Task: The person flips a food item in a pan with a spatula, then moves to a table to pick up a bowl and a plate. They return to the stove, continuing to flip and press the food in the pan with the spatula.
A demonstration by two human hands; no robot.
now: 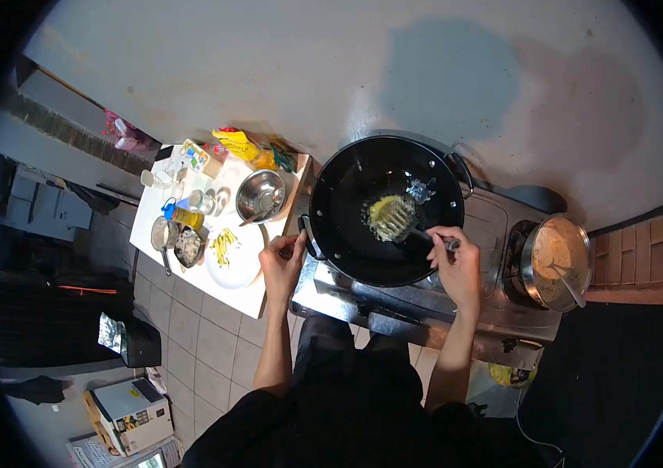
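Observation:
A large black wok [347, 249] sits on the stove. My left hand [282, 261] is closed at the wok's left handle [305, 228], fingers pinched round it. In my right hand [455, 261] is the handle of a slotted spatula [399, 218], held from the wok's right side. The spatula's slotted head rests over a small yellow, foamy mass [382, 207] near the middle of the wok. Light glints off the dark surface to the upper right of that mass.
A steel pan [529, 269] of orange sauce with a spoon stands on the right burner. On the white table [249, 299] at left are a steel bowl [261, 195], a white plate [249, 265] with yellow-green strips, small pans, bottles and jars. The wall rises behind the wok.

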